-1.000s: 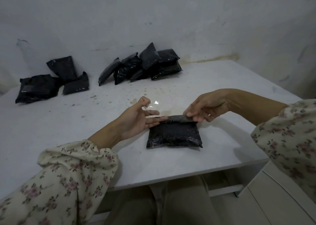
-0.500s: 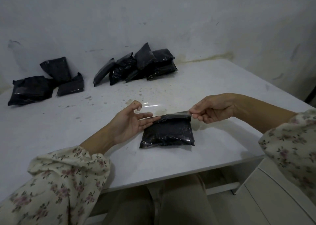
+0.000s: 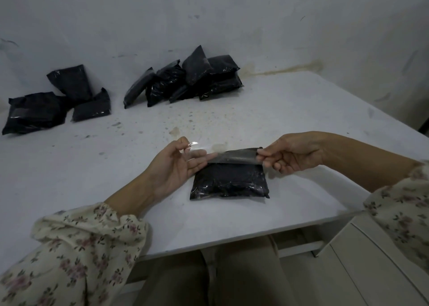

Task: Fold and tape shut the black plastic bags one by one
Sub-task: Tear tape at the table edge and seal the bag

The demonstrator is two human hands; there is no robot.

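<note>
A filled black plastic bag point(image 3: 229, 182) lies flat on the white table point(image 3: 116, 173) in front of me, its top flap folded over. A strip of clear tape point(image 3: 234, 158) stretches across that folded top edge. My right hand point(image 3: 290, 153) pinches the strip's right end at the bag's upper right corner. My left hand point(image 3: 178, 166) holds the left end, thumb raised with the tape stuck to it, fingers extended toward the bag's upper left corner.
Two heaps of black bags lie at the back by the wall: one at the far left point(image 3: 53, 101) and a bigger one near the middle point(image 3: 185, 78). The table's front edge runs just below the bag. A white cabinet point(image 3: 371, 259) stands at lower right.
My right hand has drawn the tape rightward across the folded flap to the bag's right corner, so the strip now spans the bag's width. My left hand stays at the left end.
</note>
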